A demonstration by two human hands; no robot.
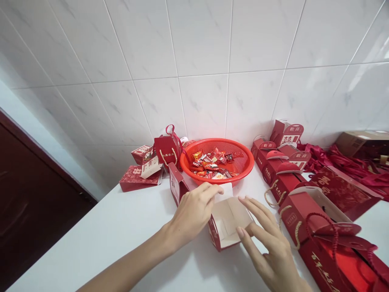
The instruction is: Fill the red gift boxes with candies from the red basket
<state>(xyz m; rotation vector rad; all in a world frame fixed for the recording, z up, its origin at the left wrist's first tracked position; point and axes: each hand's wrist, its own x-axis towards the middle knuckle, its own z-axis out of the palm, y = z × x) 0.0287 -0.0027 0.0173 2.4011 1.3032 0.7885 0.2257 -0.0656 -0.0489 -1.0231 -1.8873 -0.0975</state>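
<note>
Fingers (258, 212) of the R hand (278, 249) are spread, nothing gripped, at the open red box (231, 219), lower centre of frame; L hand (193, 209) is half-curled by its white flap (226, 190), can't tell if pinching. Red basket (247, 167) w/ sweets (211, 166) is just behind, mid-frame.

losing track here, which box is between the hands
The red box with its pale inside exposed, in front of the red basket; only it sits between the left hand and right hand.
</note>
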